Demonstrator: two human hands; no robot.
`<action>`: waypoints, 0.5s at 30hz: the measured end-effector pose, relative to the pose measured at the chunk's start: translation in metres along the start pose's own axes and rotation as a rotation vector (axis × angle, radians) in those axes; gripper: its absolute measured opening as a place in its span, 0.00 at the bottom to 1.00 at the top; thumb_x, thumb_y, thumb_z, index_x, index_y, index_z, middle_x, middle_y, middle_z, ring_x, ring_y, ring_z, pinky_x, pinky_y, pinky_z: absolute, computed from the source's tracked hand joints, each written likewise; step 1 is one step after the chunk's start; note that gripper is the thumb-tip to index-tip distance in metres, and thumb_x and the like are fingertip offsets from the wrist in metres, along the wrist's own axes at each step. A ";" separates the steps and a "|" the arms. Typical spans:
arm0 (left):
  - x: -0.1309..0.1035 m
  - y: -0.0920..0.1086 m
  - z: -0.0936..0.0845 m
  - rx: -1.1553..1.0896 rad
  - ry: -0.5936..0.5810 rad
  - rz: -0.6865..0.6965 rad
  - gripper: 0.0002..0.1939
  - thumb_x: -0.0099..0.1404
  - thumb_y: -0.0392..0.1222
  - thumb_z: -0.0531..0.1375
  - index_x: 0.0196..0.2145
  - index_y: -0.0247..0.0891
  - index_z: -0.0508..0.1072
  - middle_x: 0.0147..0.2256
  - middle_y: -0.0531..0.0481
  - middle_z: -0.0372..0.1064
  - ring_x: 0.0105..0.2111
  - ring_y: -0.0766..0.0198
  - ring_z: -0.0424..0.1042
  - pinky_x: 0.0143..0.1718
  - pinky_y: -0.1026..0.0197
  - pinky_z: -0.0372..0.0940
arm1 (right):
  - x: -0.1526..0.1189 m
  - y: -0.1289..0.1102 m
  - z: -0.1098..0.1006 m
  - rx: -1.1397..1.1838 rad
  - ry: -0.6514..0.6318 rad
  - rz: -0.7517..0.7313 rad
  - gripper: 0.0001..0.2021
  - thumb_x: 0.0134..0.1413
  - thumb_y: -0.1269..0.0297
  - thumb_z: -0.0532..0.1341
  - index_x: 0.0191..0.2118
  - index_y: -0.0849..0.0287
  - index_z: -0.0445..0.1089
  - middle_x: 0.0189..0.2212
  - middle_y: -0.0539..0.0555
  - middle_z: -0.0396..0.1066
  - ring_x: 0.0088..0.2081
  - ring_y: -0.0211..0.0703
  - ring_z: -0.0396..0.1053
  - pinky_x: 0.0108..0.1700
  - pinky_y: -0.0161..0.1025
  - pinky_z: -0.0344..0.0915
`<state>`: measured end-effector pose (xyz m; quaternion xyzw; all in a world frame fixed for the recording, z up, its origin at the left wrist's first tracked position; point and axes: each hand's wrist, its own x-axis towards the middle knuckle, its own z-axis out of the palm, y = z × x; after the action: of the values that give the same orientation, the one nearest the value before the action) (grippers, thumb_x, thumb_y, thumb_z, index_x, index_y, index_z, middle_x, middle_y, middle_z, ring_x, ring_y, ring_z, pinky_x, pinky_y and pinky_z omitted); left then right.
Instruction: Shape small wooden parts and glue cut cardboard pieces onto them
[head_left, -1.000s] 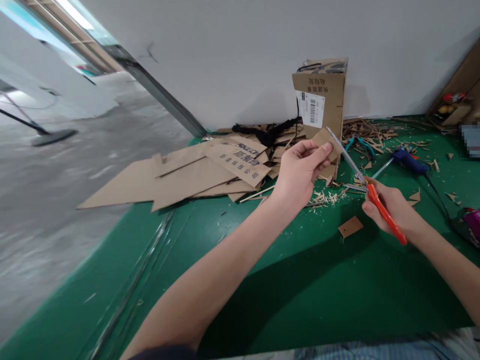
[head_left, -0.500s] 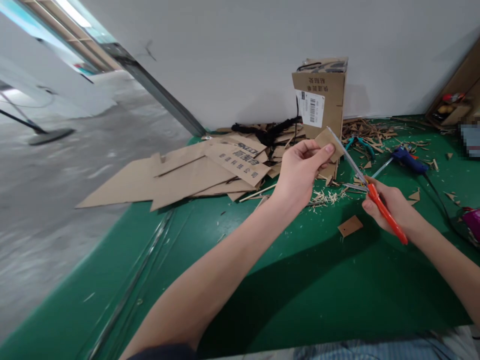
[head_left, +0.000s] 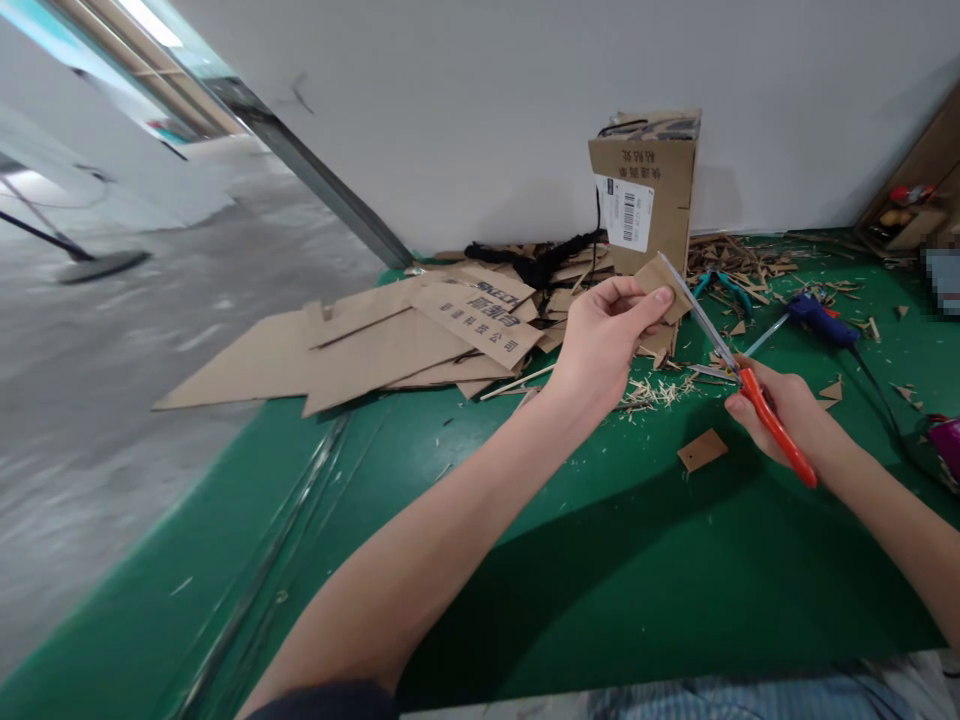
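Between thumb and fingers, my left hand [head_left: 606, 335] pinches a small piece of cardboard [head_left: 660, 283], held above the green table. My right hand [head_left: 784, 410] is wrapped round the orange handles of a pair of scissors [head_left: 772, 425]. One long metal blade lies along the right edge of the cardboard piece, its tip near the top corner. Below the scissors, a small brown cardboard rectangle [head_left: 703, 451] with a dark hole lies flat on the table.
Flat cardboard sheets [head_left: 390, 355] are piled at the left. A cardboard box [head_left: 651, 200] stands against the wall. Behind the scissors are teal-handled pliers [head_left: 724, 288], a blue glue gun [head_left: 821, 320] with a cord, and scattered cardboard scraps [head_left: 739, 262]. Thin wood slivers [head_left: 652, 393] lie near my left wrist.
The view has shifted very slightly. Both hands, the cardboard piece and the scissors keep nearly the same position relative to each other.
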<state>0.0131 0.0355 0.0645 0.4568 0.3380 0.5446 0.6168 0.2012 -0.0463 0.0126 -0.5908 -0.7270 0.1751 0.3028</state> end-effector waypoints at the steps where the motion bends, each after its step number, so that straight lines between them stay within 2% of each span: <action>1: 0.000 0.000 0.000 0.001 -0.004 -0.003 0.09 0.52 0.35 0.68 0.24 0.35 0.69 0.25 0.53 0.69 0.24 0.73 0.67 0.28 0.68 0.63 | 0.000 0.001 0.000 -0.017 0.004 -0.004 0.22 0.58 0.52 0.54 0.52 0.61 0.66 0.19 0.48 0.64 0.20 0.39 0.61 0.25 0.35 0.59; 8: 0.000 -0.001 -0.002 0.008 -0.028 0.006 0.08 0.52 0.34 0.68 0.24 0.35 0.70 0.25 0.53 0.69 0.23 0.73 0.66 0.27 0.67 0.63 | 0.000 0.009 0.000 -0.067 0.007 -0.022 0.22 0.58 0.50 0.54 0.51 0.59 0.67 0.17 0.46 0.62 0.18 0.38 0.58 0.23 0.35 0.56; 15: -0.001 0.001 -0.001 0.023 -0.032 -0.011 0.09 0.53 0.34 0.67 0.24 0.35 0.70 0.24 0.54 0.69 0.23 0.73 0.66 0.27 0.67 0.63 | -0.001 0.005 -0.003 -0.127 0.028 -0.041 0.19 0.59 0.50 0.53 0.45 0.59 0.68 0.19 0.48 0.63 0.19 0.38 0.59 0.24 0.35 0.56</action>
<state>0.0120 0.0346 0.0650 0.4707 0.3367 0.5301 0.6198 0.2065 -0.0459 0.0115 -0.5962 -0.7443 0.1140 0.2783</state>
